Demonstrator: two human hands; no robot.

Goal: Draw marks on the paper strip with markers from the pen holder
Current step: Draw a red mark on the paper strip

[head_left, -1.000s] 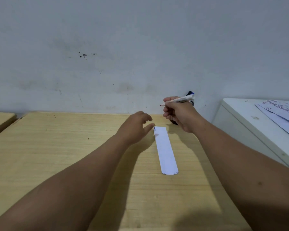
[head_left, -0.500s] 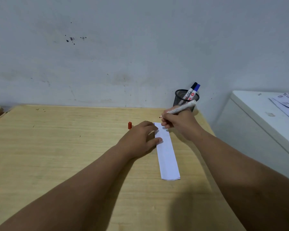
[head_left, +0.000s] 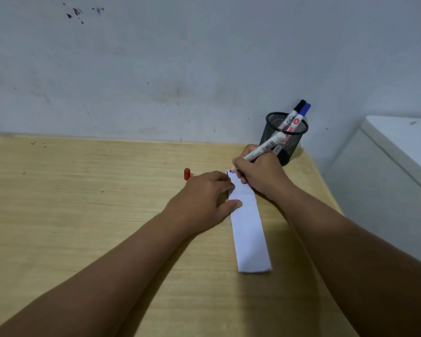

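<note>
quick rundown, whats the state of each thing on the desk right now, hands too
paper strip: flat on the desk, small blue mark at its far corner
red marker: uncapped, tip at the strip's far end
red cap: off, lying on the desk
pen holder: upright, holding two capped markers, black and blue
left hand: pressing the strip down
right hand: gripping the red marker

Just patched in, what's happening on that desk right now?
A person is marking a paper strip lying on the wooden desk. The left hand presses flat on the strip's far end, while the right hand holds an uncapped red marker with its tip at the strip's top edge, beside a small blue mark. The red cap sits on the desk; two more markers stand in the pen holder.
</note>
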